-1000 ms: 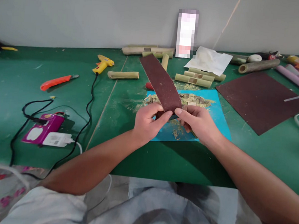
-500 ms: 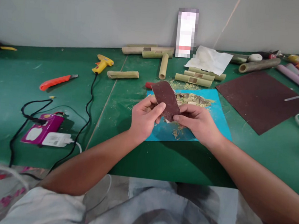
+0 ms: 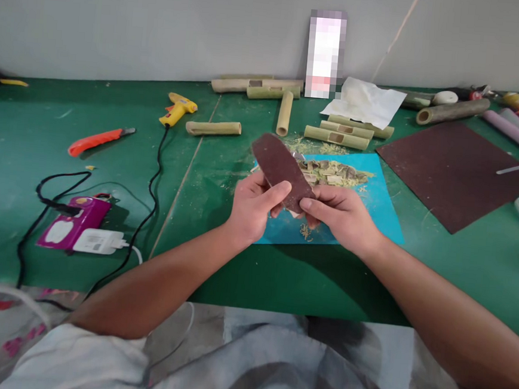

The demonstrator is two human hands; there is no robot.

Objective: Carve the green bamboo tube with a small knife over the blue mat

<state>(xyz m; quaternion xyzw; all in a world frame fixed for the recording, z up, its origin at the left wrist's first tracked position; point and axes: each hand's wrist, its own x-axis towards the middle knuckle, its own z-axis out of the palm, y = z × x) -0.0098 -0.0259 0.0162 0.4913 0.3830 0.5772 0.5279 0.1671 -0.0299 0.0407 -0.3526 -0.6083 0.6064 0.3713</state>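
Observation:
A dark brown strip of sandpaper (image 3: 280, 163) is held up between both hands, slanting from upper left to lower right. My left hand (image 3: 259, 203) pinches its middle, thumb on the front face. At its lower right end, my right hand (image 3: 336, 215) grips the edge between thumb and fingers. Below lies a blue sheet (image 3: 379, 210) bearing bamboo chips and shavings (image 3: 337, 173). The sandpaper and hands cover part of that sheet. Just beyond it rest several cut bamboo tubes (image 3: 336, 136), some with rectangular notches.
An orange utility knife (image 3: 99, 141), a yellow glue gun (image 3: 177, 110) with black cord, and a purple power strip (image 3: 75, 222) with a white plug lie left. A large brown sheet (image 3: 454, 174) lies right. White paper (image 3: 368, 104) and a blurred upright phone-like panel (image 3: 325, 53) are at the back.
The sandpaper strip has tilted further left, its upper end now covering the red object seen before. My left hand has shifted slightly right, closer to my right hand.

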